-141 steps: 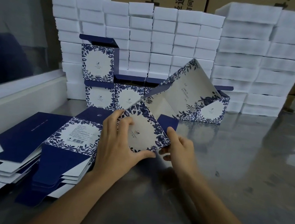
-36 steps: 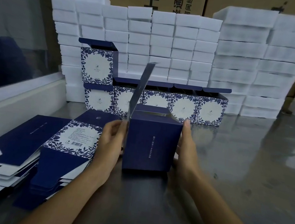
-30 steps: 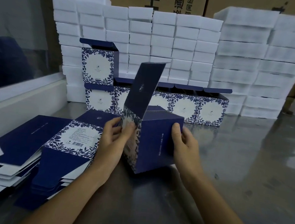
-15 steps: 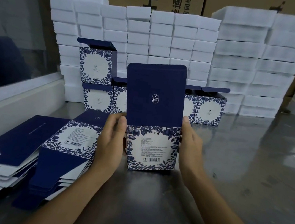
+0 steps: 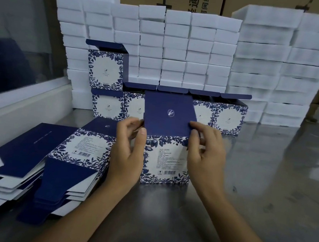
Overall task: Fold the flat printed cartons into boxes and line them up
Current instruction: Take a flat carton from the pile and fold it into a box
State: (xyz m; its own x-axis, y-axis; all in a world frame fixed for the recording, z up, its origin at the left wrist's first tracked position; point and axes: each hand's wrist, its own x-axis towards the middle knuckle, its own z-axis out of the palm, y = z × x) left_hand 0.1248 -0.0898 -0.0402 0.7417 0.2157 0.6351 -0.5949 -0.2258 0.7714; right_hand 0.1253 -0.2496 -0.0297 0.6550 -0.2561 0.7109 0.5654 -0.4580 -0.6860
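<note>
Head view, box: I have the formed carton (image 5: 167, 160) standing upright on the steel table (image 5: 268, 174), barcode panel facing me, between my two hands and in front of the row of finished boxes (image 5: 229, 117).
Head view, lid: the navy lid flap (image 5: 168, 115) rises from the top edge of the near panel and tilts away from me, not yet folded down.
Left hand: my left hand (image 5: 128, 151) pinches the flap's left edge, thumb in front, fingers curled behind.
Right hand: my right hand (image 5: 203, 156) grips the flap's right edge, fingers bent around it; the fingertips behind the card are hidden, so I cannot tell how deep they reach.
Handling: I judge it to be thin printed card, light, hollow, easy to dent; stiff only along the creases. Best held by the side walls low down, or by the flap edges as I do now.
Axis: the box looks nearly cubic; the flap stretches its long axis vertical, open mouth pointing up.
Supply: flat cartons (image 5: 49, 159) lie stacked just left of my left wrist.
Backdrop: white foam blocks (image 5: 200, 45) are piled behind the row.
</note>
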